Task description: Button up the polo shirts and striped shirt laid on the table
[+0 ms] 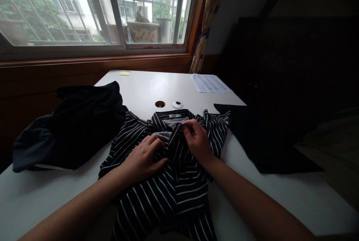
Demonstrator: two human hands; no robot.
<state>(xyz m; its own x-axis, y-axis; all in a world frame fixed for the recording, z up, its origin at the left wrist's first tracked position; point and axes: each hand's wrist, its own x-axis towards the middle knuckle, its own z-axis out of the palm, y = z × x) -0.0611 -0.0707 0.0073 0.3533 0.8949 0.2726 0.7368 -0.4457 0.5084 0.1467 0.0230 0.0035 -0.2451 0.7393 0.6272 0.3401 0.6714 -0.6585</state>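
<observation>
A black shirt with white stripes lies across the white table, its collar at the far side and its lower part hanging toward me over the near edge. My right hand pinches the front edge of the shirt just below the collar, thumb and fingers together on the cloth. On the left side of the shirt's chest rests my left hand, its thumb apart from its slightly bent fingers. Part of the shirt's grey inner side shows between the hands.
Dark folded clothes are heaped at the left of the table. Another dark cloth lies at the right. Printed sheets, a yellow note, a round hole and a white ring-shaped cover are farther back, below a barred window.
</observation>
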